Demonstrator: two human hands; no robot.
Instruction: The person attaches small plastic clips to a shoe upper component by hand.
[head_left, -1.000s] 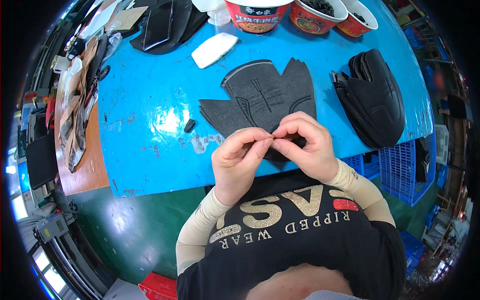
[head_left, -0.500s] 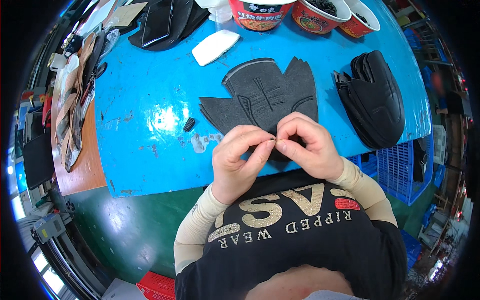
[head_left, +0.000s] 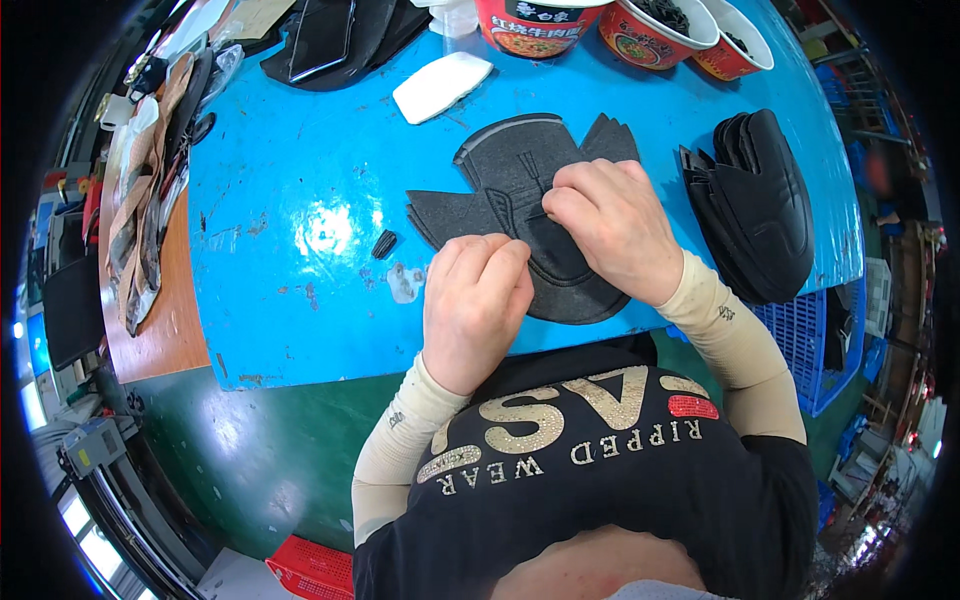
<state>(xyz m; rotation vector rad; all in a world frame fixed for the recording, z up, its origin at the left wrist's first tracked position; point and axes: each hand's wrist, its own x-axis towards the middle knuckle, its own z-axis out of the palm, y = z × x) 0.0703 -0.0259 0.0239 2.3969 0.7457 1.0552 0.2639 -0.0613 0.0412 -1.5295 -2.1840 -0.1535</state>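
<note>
In front of me on the blue table lies a stack of black moulded foam pieces (head_left: 523, 145), with pointed flaps and pressed-in lines on top. My left hand (head_left: 475, 295) is closed over its near left part, fingers curled down. My right hand (head_left: 615, 225) is also closed, resting higher and to the right, over the middle of the top piece. Whatever the fingertips pinch is hidden beneath the knuckles. A small black ribbed bundle (head_left: 384, 244) lies left of the stack.
To the right stands another stack of black moulded pieces (head_left: 755, 205). Along the far edge are paper bowls (head_left: 660, 35) with black bits, a white pad (head_left: 442, 90) and a phone (head_left: 322, 40) on black sheets. A blue crate (head_left: 800, 345) sits below the table's right side.
My hands have parted from a fingertip-to-fingertip pinch near the table's front edge. The right one moved away from me onto the black piece; both have turned backs up.
</note>
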